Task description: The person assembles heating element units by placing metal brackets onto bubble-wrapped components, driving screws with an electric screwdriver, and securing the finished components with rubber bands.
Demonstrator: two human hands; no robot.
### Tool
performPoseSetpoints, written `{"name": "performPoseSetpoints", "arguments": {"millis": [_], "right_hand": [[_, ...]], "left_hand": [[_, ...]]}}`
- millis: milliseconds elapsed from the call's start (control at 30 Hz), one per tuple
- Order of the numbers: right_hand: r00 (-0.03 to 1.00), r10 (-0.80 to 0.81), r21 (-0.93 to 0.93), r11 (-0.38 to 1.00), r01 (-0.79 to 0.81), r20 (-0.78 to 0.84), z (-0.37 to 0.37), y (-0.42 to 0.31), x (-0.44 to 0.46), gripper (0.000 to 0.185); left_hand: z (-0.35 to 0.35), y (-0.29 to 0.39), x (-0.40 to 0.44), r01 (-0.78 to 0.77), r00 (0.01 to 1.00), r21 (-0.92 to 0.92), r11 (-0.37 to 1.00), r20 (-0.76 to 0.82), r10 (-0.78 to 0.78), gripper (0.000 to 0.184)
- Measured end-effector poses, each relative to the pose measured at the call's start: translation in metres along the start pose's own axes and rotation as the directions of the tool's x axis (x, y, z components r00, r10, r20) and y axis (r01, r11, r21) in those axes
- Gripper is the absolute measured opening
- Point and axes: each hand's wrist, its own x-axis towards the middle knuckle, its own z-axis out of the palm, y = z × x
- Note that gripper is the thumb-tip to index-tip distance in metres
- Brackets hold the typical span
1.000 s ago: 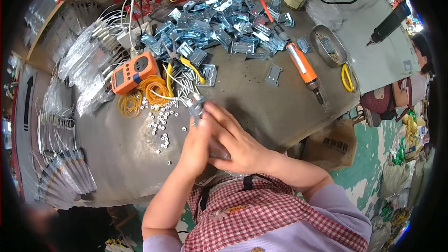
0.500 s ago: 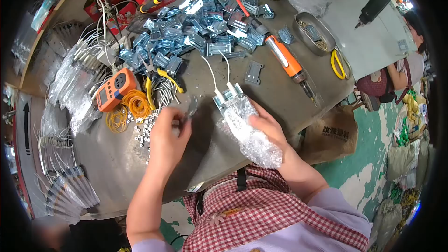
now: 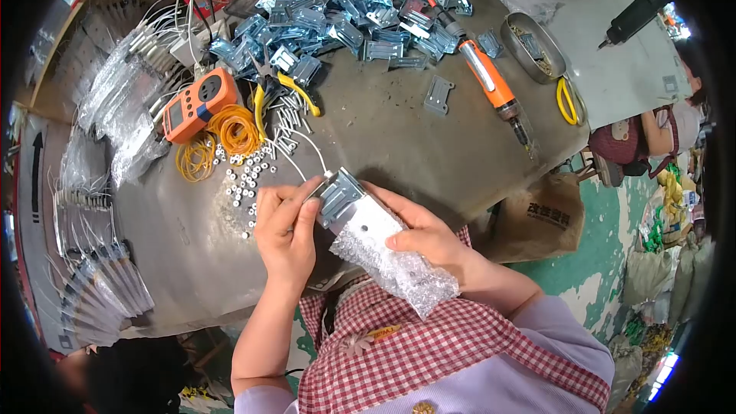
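Note:
My right hand (image 3: 425, 241) is wrapped round a flat part in bubble wrap (image 3: 391, 257), its wrapped end toward the apron. A metal bracket (image 3: 340, 198) sits at the part's upper end, where two white wires (image 3: 316, 149) come out. The fingers of my left hand (image 3: 287, 226) are pinched at the bracket's left edge; what lies between the fingertips is too small to name. Beyond the hands are white spacers (image 3: 244, 180), screws (image 3: 287, 119), yellow-handled pliers (image 3: 299, 94) and yellow rubber bands (image 3: 234, 129).
Blue-grey brackets (image 3: 345, 19) lie heaped at the back. An orange electric screwdriver (image 3: 489, 80) lies right of them, near a metal tray (image 3: 534, 47). An orange meter (image 3: 201, 106) and bagged wired parts (image 3: 126, 80) are at left. A person (image 3: 675, 130) is at far right.
My left hand has moved right from above the table to the bracket. The wrapped part in my right hand has shifted down and left and turned over. The view has shifted too.

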Motion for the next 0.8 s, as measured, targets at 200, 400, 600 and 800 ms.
{"name": "performPoseSetpoints", "arguments": {"millis": [200, 400, 600, 800], "right_hand": [[1.000, 0.025, 0.041, 0.999, -0.025, 0.008, 0.009, 0.001, -0.001, 0.072], [0.999, -0.026, -0.001, 1.000, 0.026, 0.022, 0.015, 0.005, -0.003, 0.073], [0.913, -0.400, -0.831, 0.477, 0.285, 0.083, 0.028, 0.052, -0.014, 0.074], [0.949, -0.107, -0.951, 0.063, 0.304, 0.296, -0.001, 0.000, -0.011, 0.068]], "left_hand": [[-0.006, -0.002, -0.005, -0.100, 0.992, 0.104, 0.990, -0.064, 0.107, 0.021], [-0.008, -0.002, 0.003, -0.112, 0.982, 0.224, 0.968, -0.123, 0.142, 0.028], [0.002, 0.023, -0.032, 0.260, 0.935, -0.012, 0.965, 0.253, -0.249, 0.024], [0.004, 0.000, -0.053, 0.597, 0.802, -0.454, 0.662, 0.360, -0.477, 0.025]]}}
